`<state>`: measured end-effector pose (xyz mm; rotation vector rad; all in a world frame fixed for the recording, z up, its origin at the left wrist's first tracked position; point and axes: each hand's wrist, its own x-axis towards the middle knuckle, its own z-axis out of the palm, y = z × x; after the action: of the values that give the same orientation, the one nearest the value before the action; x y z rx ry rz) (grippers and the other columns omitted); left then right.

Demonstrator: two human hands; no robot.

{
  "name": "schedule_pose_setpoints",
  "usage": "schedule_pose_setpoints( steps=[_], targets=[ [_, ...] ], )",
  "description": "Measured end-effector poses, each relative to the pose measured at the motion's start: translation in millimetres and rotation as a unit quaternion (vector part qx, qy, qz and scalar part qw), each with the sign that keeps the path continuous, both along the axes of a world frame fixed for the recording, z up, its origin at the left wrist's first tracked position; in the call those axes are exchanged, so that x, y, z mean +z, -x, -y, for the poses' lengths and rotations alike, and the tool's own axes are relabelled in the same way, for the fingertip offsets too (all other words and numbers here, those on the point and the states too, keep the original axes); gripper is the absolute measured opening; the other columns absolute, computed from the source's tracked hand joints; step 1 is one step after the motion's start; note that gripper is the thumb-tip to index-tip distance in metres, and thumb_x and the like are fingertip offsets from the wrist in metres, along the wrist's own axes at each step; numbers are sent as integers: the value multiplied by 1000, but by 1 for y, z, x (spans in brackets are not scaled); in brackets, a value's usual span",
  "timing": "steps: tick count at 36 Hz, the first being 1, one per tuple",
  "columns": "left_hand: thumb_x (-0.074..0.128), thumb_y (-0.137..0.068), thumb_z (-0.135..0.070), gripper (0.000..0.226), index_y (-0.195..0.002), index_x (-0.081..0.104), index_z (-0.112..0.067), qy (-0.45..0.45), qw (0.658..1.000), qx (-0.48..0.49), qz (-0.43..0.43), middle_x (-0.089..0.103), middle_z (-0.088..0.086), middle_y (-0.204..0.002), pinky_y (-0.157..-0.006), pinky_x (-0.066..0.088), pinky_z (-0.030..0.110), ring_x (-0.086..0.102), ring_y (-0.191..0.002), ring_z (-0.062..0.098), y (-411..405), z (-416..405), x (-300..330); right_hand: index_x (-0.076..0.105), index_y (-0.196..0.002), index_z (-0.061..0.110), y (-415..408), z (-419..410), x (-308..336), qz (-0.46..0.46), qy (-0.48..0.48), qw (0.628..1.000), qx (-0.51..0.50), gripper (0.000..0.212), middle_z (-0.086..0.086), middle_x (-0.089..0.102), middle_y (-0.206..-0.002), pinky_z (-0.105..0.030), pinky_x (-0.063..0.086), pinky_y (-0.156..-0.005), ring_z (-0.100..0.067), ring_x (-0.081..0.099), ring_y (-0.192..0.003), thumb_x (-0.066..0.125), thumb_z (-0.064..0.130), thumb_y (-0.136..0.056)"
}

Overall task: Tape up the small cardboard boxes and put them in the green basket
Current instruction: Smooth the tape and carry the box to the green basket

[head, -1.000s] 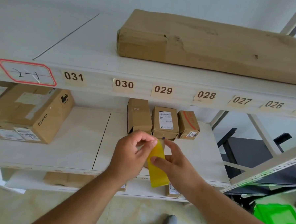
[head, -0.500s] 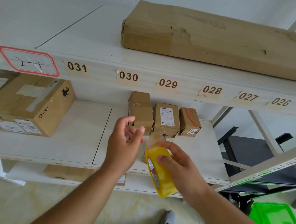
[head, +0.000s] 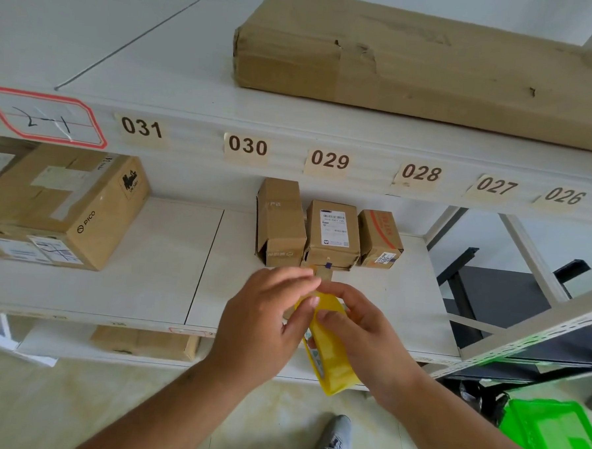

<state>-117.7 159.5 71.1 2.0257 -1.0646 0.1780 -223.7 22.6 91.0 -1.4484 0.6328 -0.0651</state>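
Small cardboard boxes [head: 328, 231], brown, labelled, upright.

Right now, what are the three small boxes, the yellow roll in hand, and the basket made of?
Three small boxes: brown corrugated cardboard, matte; creased flaps, paper labels stuck on.
Yellow tape roll: looks like glossy plastic film, slightly translucent; core hidden.
Green basket: likely moulded plastic, bright and smooth; only partly in view.
Shelf: white, matte board; exact material unclear.

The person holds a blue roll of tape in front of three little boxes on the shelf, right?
Not quite: the roll of tape is yellow, not blue, as the head view shows. Both the left hand and right hand hold it in front of the three little boxes on the shelf.
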Motion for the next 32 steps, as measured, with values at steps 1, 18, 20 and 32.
schedule_pose_setpoints(
  steps=[1,18,20,32],
  targets=[
    [56,-97,-40,32,-123,70,-26,-11,1000,4,-12,63,-18,-126,-89,53,24,57,-115,5,-1,1,1,66,-123,30,1,0,-1,-3,2,1000,0,30,-7,75,-101,-54,58,-89,-31,76,-86,65,17,-96],
    [66,-93,-40,19,-111,67,-45,3,962,20,-272,66,-25,-106,-71,47,8,59,-91,4,-1,13,7,67,-116,45,3,3,-1,21,28,999,33,32,0,73,-108,-58,57,-93,-27,76,-89,63,25,-92],
    [69,-92,-36,15,-105,71,-41,30,949,26,-313,69,-23,-98,-68,49,10,59,-82,10,-2,14,8,68,-114,46,3,3,0,22,29,999,31,32,-1,73,-109,-58,58,-93,-28,76,-88,63,21,-94],
    [67,-93,-7,18,-105,76,-17,119,843,-4,-524,73,-14,-77,-61,45,6,65,-71,-9,-9,14,24,65,-119,42,5,2,3,-4,43,999,30,33,8,73,-107,-29,59,-73,-17,76,-83,59,15,-101]
  ],
)
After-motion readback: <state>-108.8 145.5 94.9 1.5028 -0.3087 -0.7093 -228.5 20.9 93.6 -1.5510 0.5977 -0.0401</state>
